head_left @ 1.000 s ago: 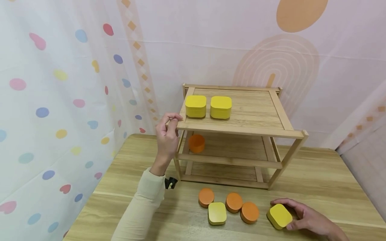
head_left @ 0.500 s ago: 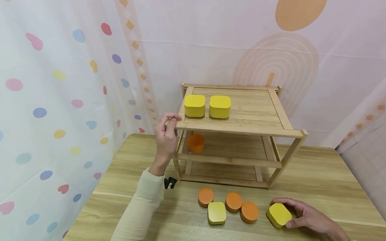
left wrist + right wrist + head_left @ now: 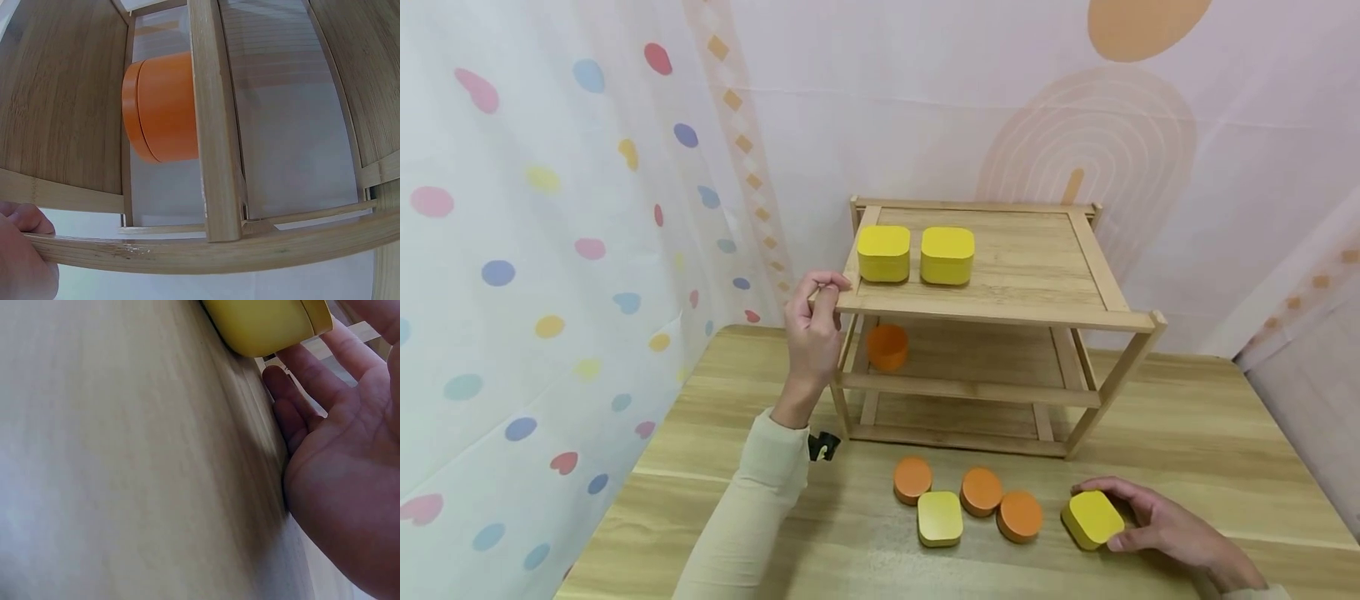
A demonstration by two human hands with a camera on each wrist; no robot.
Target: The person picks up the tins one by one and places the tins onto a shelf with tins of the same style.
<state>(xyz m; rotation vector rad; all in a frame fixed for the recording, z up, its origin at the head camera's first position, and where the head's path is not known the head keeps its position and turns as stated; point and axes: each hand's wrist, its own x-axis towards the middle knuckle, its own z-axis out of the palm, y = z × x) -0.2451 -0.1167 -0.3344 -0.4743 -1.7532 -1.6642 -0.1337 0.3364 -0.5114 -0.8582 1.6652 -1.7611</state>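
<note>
Probably light and stiff, the yellow box (image 3: pixel 1093 520) sits on the tabletop (image 3: pixel 1217 467) at five o'clock from the wooden rack (image 3: pixel 1000 315), pinched between the right hand's (image 3: pixel 1168 523) thumb and fingers. Its smooth sides might slip; opposite faces, below the seam, should grip best. The left hand's (image 3: pixel 815 333) fingers pinch the rack around nine o'clock.

In the left wrist view, a bar (image 3: pixel 215 125) of the wooden rack (image 3: pixel 169 256) is hiding one end of the orange container (image 3: pixel 164 107), and the left edge is cropping the left hand (image 3: pixel 22 267). In the right wrist view, the yellow box (image 3: pixel 262 325) is running past the top edge. The head view is showing a black object (image 3: pixel 823 446) beside the left cuff (image 3: pixel 779 443), too small to identify.
</note>
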